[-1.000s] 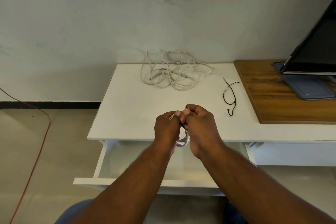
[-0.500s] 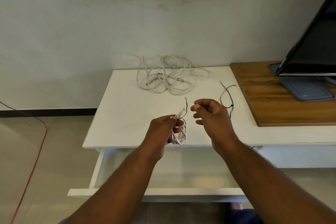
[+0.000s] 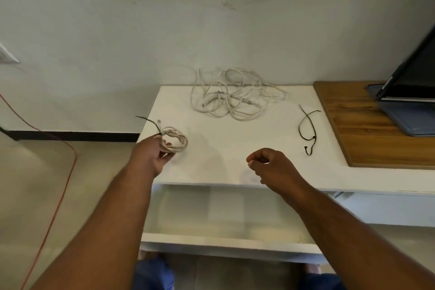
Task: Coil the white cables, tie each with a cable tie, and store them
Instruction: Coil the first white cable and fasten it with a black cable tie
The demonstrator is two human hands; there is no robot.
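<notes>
One round coil of white cable [image 3: 176, 142] sits at the desk's [image 3: 235, 162] left edge, pinched by the fingers of the left hand [image 3: 153, 155], its thin black cable tie [image 3: 148, 121] tail pointing left. The right hand [image 3: 273, 167] hovers over the front edge, fingers curled round nothing; loose white cables [image 3: 233, 99] lie tangled at the back edge.

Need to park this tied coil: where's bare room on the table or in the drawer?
Bare tabletop runs from the tied coil in the left hand to the black cable tie, in front of the cable tangle; the right hand hovers over it. The open drawer looks bare. Crowded: the back edge.
</notes>
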